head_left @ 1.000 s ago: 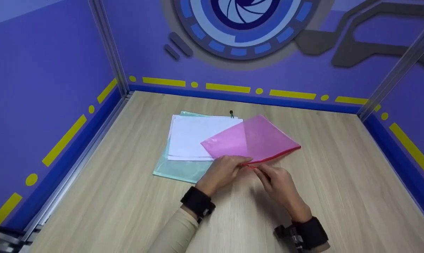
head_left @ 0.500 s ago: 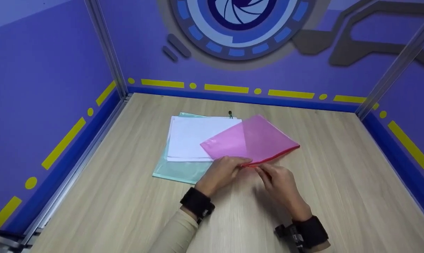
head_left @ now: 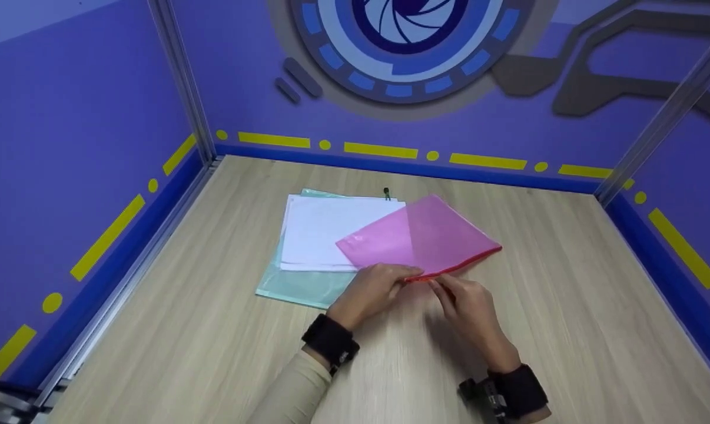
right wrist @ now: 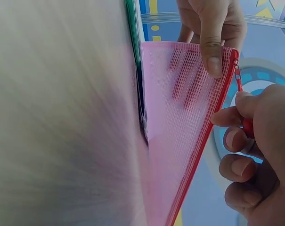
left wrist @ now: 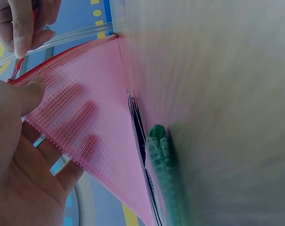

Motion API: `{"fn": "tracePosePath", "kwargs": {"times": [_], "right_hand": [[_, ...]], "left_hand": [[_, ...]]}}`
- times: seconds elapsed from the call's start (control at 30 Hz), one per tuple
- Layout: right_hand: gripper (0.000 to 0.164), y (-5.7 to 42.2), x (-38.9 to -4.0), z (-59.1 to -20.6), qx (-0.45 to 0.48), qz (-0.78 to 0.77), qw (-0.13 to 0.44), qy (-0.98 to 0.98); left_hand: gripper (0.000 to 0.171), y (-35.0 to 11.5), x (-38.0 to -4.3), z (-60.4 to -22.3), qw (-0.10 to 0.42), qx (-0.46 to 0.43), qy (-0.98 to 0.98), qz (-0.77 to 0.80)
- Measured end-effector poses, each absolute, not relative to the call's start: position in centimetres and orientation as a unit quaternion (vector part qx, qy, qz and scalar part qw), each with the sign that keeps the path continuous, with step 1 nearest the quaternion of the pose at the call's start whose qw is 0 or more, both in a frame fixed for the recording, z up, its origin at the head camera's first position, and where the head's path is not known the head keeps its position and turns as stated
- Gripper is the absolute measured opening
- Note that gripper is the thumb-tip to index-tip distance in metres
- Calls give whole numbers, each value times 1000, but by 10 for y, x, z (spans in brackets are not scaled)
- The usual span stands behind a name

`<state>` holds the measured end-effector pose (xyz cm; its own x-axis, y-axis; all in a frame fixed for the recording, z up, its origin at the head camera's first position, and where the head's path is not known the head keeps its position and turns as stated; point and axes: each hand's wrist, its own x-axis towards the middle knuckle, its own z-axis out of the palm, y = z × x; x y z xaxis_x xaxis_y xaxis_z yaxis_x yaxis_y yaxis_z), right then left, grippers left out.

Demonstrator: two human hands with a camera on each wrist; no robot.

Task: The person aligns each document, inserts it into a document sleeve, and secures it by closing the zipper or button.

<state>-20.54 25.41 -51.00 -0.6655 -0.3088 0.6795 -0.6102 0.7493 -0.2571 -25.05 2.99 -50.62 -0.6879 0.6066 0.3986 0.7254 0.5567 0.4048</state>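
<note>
Left hand [head_left: 374, 291] pinches, fairly splayed — right hand [head_left: 473, 306] pinches nearby, more curled.

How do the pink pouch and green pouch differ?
The pink pouch is tilted up, held by the left hand; the green pouch lies flat on the table. The pink pouch is above part of the paper; the green pouch is beneath it. Both look thin.

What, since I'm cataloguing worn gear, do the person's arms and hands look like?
The left hand and right hand are ungloved. A beige sleeve ends just below the black left wristband; the black right wristband has a small dark device jutting from its side. No right sleeve shows.
</note>
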Motion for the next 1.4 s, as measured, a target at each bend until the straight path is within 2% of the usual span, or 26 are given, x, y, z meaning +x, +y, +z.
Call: {"fn": "tracePosePath", "kwargs": {"times": [0.3, 0.4, 0.6, 1.4], "right_hand": [[6, 252, -206, -511, 257, 235, 328, -878], [2, 252, -206, -511, 250, 231, 327, -882], [8, 252, -205, -512, 239, 234, 324, -885], [7, 254, -207, -515, 238, 244, 321, -884]], "left_hand": [[35, 29, -250, -506, 104, -382, -874, -280], [35, 29, -250, -506, 106, -385, -873, -280], [34, 31, -250, -507, 104, -383, -874, -282], [35, 30, -250, -506, 104, -379, -877, -277]]}}
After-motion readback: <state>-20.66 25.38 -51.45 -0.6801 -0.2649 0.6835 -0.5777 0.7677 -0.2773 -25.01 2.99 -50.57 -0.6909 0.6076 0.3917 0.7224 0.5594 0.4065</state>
